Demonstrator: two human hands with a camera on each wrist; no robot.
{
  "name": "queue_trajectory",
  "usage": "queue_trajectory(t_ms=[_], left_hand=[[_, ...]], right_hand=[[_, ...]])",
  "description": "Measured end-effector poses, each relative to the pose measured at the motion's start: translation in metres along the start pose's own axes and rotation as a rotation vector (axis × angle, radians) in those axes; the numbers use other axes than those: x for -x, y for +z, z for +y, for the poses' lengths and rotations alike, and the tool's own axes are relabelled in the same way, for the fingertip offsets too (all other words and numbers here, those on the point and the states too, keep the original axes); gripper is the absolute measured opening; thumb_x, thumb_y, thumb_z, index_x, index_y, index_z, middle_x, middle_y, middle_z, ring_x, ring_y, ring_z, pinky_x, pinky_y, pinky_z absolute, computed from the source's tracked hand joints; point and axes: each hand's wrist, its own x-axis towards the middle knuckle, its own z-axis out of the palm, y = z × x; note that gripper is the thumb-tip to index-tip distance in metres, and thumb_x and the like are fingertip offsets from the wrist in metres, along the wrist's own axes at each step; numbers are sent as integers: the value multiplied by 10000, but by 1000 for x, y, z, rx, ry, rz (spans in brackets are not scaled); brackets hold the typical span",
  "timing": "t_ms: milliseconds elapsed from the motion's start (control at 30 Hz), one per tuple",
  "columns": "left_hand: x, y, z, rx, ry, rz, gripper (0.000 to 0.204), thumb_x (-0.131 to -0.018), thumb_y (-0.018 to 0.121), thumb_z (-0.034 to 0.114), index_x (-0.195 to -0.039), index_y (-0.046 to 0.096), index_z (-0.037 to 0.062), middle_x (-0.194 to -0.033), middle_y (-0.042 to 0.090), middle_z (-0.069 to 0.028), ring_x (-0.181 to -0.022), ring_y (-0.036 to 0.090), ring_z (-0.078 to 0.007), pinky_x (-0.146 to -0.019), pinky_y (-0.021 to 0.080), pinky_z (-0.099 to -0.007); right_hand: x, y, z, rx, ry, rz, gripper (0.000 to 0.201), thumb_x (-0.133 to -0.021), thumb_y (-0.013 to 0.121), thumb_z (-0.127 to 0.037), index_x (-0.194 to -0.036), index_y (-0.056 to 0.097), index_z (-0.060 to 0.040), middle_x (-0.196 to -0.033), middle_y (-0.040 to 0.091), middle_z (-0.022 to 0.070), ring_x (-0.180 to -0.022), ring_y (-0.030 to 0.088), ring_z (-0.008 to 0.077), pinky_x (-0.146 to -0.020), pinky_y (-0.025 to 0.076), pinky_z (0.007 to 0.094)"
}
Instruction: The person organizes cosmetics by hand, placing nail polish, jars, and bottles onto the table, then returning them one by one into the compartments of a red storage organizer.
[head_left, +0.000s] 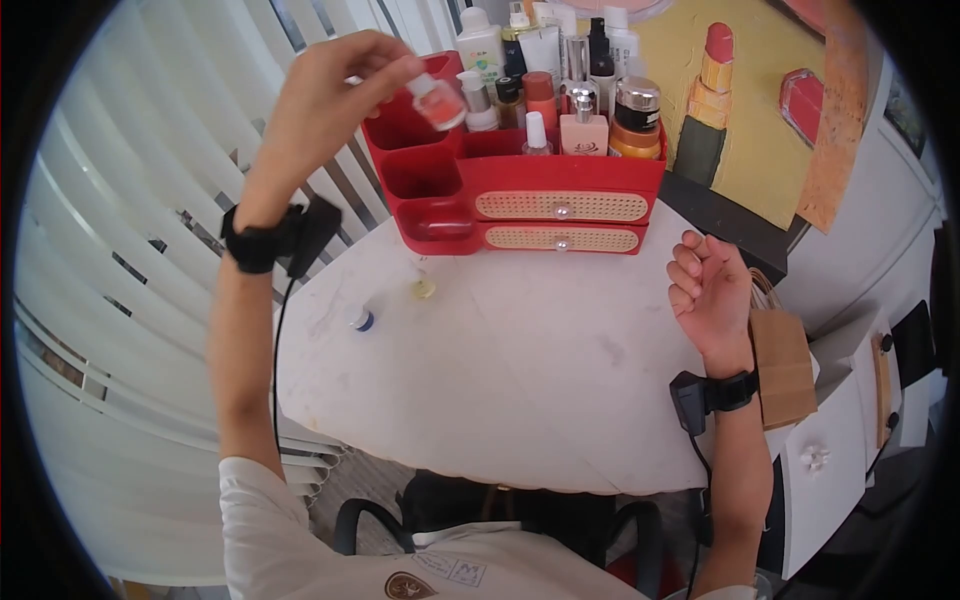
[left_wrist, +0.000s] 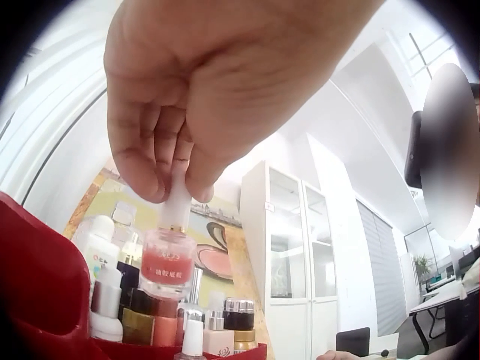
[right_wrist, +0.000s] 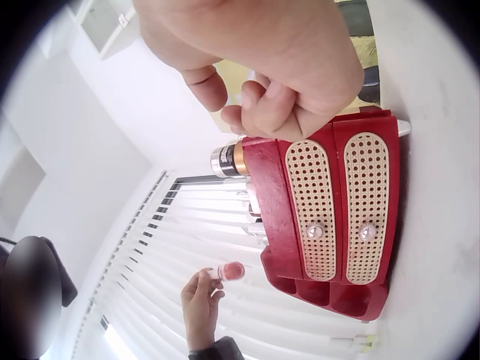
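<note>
My left hand (head_left: 335,100) pinches the white cap of a nail polish bottle (head_left: 439,104) between thumb and fingers. In the left wrist view the bottle (left_wrist: 166,259) hangs below the fingertips, clear glass with pink polish inside. It is held above the left compartments of a red cosmetics organizer (head_left: 565,178), which has two rattan-fronted drawers. Over the right side of the table, my right hand (head_left: 712,295) holds nothing, its fingers loosely curled. A white-capped small bottle (head_left: 537,135) stands in the organizer's front row, beside a pink pump bottle (head_left: 584,134).
Several lotion bottles and jars fill the organizer's back. On the white table (head_left: 520,370) are a small yellowish bottle (head_left: 424,289) and a small blue-and-white item (head_left: 362,319). A brown paper bag (head_left: 783,365) stands at the right; a painted lipstick board (head_left: 745,120) is behind.
</note>
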Motion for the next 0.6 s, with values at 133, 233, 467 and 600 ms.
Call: queue_trajectory(t_ms=[133,233,467,600], left_hand=[[43,-20,-8,5,-123,-317,137,-904,647,85,-997,679,-11,-800,656,-22,-681,575,-88,-645,494,-245],[78,-12,-30,-29,-196,-407,136,-879,656,61,-976,680,-30,-800,673,-47,-682,599,-115,-652,502,-256],[123,12,-80,-30,-320,-580,141,-853,664,27,-977,689,-36,-838,716,-127,-784,696,-186,-765,550,-297],[127,25,-92,-23,-253,-587,141,-834,680,5,-969,690,-32,-841,715,-134,-768,691,-202,-766,550,-301]], right_hand=[[1,0,-1,5,0,-25,215,-928,547,-271,-988,594,-70,-693,442,-32,-554,337,67,-470,250,217],[1,1,-1,4,0,-14,216,-929,548,-271,-994,591,-70,-692,439,-32,-553,333,67,-472,249,218],[0,0,1,17,7,-12,213,-934,544,-273,-987,587,-71,-692,433,-31,-553,333,68,-464,248,219],[-1,-2,1,12,-8,-12,209,-939,535,-266,-984,588,-68,-693,434,-29,-550,329,70,-461,247,217]])
